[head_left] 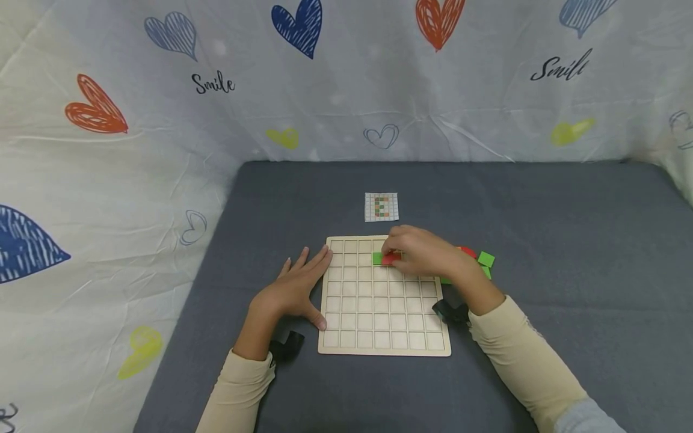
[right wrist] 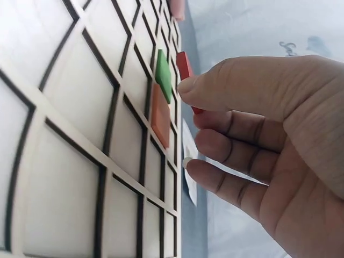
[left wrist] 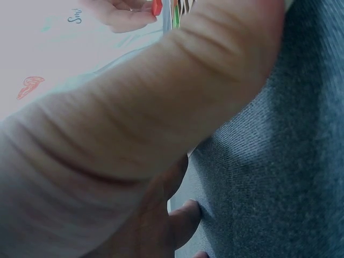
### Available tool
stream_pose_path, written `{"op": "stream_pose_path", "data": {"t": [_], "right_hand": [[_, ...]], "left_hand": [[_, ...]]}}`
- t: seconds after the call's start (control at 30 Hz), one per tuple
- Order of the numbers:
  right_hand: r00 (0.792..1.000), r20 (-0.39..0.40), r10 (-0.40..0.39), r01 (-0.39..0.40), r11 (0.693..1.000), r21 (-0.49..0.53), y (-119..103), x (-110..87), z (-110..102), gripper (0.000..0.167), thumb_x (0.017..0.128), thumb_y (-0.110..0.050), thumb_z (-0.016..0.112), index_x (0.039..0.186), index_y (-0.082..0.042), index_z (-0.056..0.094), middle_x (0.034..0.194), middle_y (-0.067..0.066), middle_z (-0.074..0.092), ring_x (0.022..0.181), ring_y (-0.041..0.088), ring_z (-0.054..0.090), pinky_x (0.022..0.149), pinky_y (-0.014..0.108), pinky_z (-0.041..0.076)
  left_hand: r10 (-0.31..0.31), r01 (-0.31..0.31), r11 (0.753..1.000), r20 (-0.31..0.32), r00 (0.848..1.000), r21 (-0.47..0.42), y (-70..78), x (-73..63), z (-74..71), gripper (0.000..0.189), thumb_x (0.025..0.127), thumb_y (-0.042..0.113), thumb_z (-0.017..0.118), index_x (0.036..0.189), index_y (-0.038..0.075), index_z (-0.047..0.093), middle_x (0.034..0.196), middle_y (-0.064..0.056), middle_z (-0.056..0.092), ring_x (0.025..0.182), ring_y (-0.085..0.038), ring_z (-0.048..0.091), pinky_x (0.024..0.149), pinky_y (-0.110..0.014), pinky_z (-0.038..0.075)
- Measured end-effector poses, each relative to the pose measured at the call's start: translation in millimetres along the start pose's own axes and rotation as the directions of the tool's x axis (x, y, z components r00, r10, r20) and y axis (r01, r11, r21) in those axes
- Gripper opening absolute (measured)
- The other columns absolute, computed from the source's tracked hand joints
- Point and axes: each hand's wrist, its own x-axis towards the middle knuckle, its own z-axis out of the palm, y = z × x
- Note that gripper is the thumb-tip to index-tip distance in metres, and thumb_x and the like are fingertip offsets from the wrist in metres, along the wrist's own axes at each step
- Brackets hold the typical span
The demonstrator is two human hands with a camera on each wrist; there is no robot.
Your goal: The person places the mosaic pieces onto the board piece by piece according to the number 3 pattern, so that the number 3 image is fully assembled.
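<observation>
A square wooden grid board (head_left: 379, 313) lies on the table. My right hand (head_left: 419, 251) is over its upper part, pinching a red tile (right wrist: 184, 65) between thumb and fingers just above the grid. Close beside that tile, a green tile (right wrist: 163, 75) and an orange-red tile (right wrist: 160, 115) sit in neighbouring cells. My left hand (head_left: 295, 290) rests at the board's left edge with fingers spread, fingertips by the upper corner and thumb lower down. In the left wrist view, the left hand's skin (left wrist: 145, 102) fills much of the picture.
Loose green tiles (head_left: 486, 259) and a red tile (head_left: 468, 251) lie right of the board, partly behind the right forearm. A small card (head_left: 370, 207) printed with a coloured grid pattern lies beyond the board. The grey-covered table (head_left: 574, 252) meets a heart-printed cloth (head_left: 346, 90) behind.
</observation>
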Motion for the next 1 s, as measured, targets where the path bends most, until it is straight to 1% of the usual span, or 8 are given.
{"op": "stream_pose_path", "data": {"t": [0.1, 0.17, 0.33, 0.63, 0.83, 1.0], "right_hand": [[1.0, -0.002, -0.003, 0.003, 1.0, 0.003, -1.1, 2.2, 1.8, 0.018, 0.084, 0.0, 0.075, 0.1, -0.007, 0.077, 0.093, 0.001, 0.064, 0.086, 0.018, 0.055, 0.076, 0.035, 0.049], [1.0, -0.001, -0.004, 0.004, 1.0, 0.007, -2.5, 3.8, 2.4, 0.018, 0.084, -0.001, 0.075, 0.1, -0.007, 0.077, 0.095, 0.001, 0.064, 0.089, 0.018, 0.057, 0.079, 0.036, 0.05], [1.0, 0.018, -0.01, 0.009, 1.0, 0.018, -6.1, 9.5, 4.2, 0.018, 0.085, 0.0, 0.072, 0.099, -0.008, 0.077, 0.094, 0.001, 0.064, 0.091, 0.019, 0.057, 0.083, 0.038, 0.05], [0.999, 0.041, -0.026, 0.027, 1.0, -0.003, -9.8, 21.9, 11.7, 0.015, 0.086, -0.001, 0.073, 0.098, -0.009, 0.075, 0.093, 0.001, 0.064, 0.085, 0.017, 0.055, 0.081, 0.035, 0.049], [0.999, 0.028, -0.045, 0.045, 0.999, -0.018, -12.1, 29.3, 14.5, 0.01, 0.085, -0.001, 0.075, 0.089, -0.011, 0.075, 0.087, 0.0, 0.063, 0.082, 0.016, 0.055, 0.076, 0.033, 0.05], [0.998, 0.036, -0.05, 0.05, 0.999, -0.016, -12.1, 34.5, 17.0, 0.012, 0.083, 0.001, 0.076, 0.086, -0.01, 0.074, 0.085, 0.0, 0.062, 0.08, 0.016, 0.055, 0.073, 0.032, 0.05]], "left_hand": [[0.002, -0.002, 1.0, -0.004, 1.0, -0.002, 0.2, -0.2, -0.2, 0.149, 0.05, 0.05, 0.097, 0.163, 0.018, 0.006, 0.167, 0.002, -0.003, 0.151, -0.031, -0.01, 0.116, -0.061, -0.004], [0.001, -0.002, 1.0, -0.006, 1.0, -0.005, 0.2, -0.3, -0.3, 0.149, 0.049, 0.05, 0.097, 0.163, 0.018, 0.007, 0.167, 0.002, -0.002, 0.151, -0.031, -0.01, 0.116, -0.061, -0.003], [-0.003, 0.003, 1.0, -0.005, 1.0, -0.005, 0.2, -0.2, -0.3, 0.149, 0.049, 0.05, 0.097, 0.163, 0.018, 0.007, 0.167, 0.002, -0.002, 0.151, -0.031, -0.01, 0.116, -0.061, -0.003], [-0.011, 0.011, 1.0, -0.003, 1.0, 0.003, 1.2, -0.5, -0.3, 0.15, 0.048, 0.05, 0.098, 0.163, 0.017, 0.007, 0.167, 0.001, -0.001, 0.151, -0.033, -0.009, 0.116, -0.062, -0.002], [-0.014, 0.014, 1.0, 0.002, 1.0, 0.014, -0.4, 0.3, -0.6, 0.15, 0.049, 0.052, 0.097, 0.163, 0.019, 0.005, 0.167, 0.003, -0.003, 0.151, -0.031, -0.01, 0.117, -0.061, -0.002], [0.001, -0.001, 1.0, 0.003, 1.0, -0.002, -0.1, -1.1, -2.0, 0.149, 0.05, 0.052, 0.096, 0.163, 0.018, 0.006, 0.167, 0.001, -0.002, 0.151, -0.033, -0.009, 0.116, -0.062, -0.002]]}}
